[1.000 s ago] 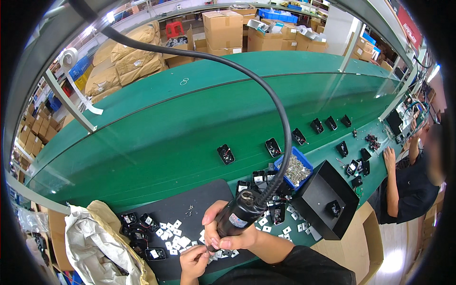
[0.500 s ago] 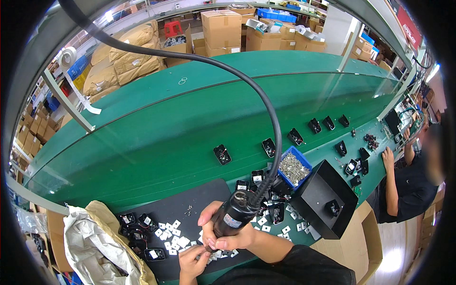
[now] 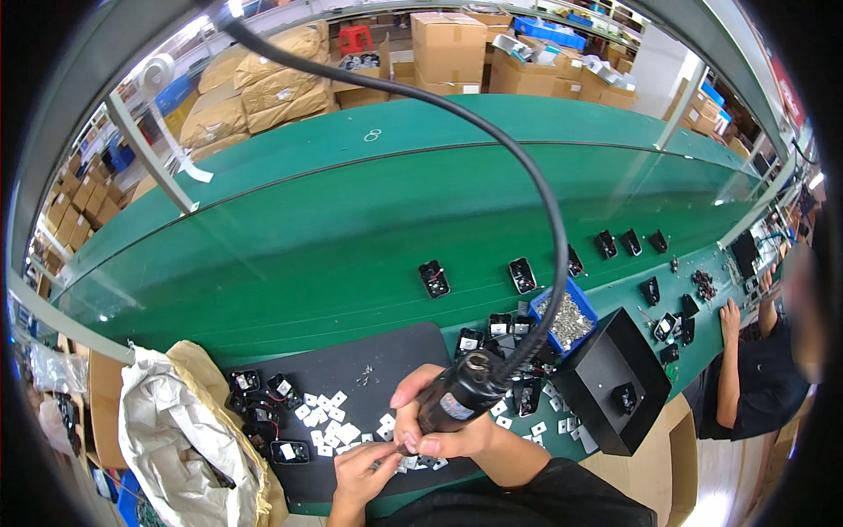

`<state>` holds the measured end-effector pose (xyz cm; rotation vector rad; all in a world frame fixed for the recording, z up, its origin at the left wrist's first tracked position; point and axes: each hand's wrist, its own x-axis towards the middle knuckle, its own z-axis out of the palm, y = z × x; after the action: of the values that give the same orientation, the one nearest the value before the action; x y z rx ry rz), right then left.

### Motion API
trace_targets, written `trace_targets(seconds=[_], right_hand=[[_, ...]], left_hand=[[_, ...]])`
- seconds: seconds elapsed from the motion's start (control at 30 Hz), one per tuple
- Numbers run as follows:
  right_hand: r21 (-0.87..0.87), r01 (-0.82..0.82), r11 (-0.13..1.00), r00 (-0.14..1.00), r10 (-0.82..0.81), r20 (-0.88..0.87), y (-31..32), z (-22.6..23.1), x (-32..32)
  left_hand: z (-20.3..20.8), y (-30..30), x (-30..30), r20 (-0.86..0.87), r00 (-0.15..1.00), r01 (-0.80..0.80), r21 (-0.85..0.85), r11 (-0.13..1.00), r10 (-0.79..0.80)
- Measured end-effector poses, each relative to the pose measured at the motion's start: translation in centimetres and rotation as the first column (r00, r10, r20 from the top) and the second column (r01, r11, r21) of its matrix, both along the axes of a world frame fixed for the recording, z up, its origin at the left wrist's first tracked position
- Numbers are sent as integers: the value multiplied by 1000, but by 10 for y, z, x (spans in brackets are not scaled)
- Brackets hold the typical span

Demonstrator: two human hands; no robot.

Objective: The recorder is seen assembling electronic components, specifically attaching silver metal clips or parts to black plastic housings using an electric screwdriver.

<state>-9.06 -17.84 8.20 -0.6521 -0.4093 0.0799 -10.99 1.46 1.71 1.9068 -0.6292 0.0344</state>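
A black electric screwdriver (image 3: 465, 392) with a thick cable is gripped in my right hand (image 3: 465, 439), its tip pointing down and left. Close against that tip, my left hand (image 3: 362, 474) is closed with fingers pinched together. What they hold, if anything, is hidden. Under and around both hands, small white square plates (image 3: 334, 430) with holes lie scattered on a dark mat (image 3: 351, 360). Several small black casings (image 3: 290, 451) lie left of the plates, and more casings (image 3: 470, 341) are grouped beyond the screwdriver.
A blue bin (image 3: 590, 307) of small metal parts stands right of the screwdriver, beside a black box (image 3: 645, 360) with a casing inside. Spaced casings (image 3: 434, 278) lie on the green surface (image 3: 307, 290). A lined sack (image 3: 176, 430) stands left; a co-worker (image 3: 746, 378) sits right.
The whole view has shifted, so most things appear farther right. My right hand still grips the screwdriver, and my left hand stays pinched at its tip.
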Motion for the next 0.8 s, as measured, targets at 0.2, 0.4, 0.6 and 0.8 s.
trace_targets(seconds=[0.2,0.4,0.6,0.8], right_hand=[[64,31,997,994,-38,102,3,0,4],[102,4,995,991,-18,136,0,1,7],[6,-8,1000,993,7,121,-4,1,5],[81,-32,996,991,22,128,-1,0,7]], left_hand=[[-6,1,-1,-77,997,-13,-19,1000,11],[-9,0,-5,-146,989,11,-111,994,-27],[-30,2,-10,-268,958,25,-271,962,-100],[-14,6,3,-81,987,136,-70,988,-142]])
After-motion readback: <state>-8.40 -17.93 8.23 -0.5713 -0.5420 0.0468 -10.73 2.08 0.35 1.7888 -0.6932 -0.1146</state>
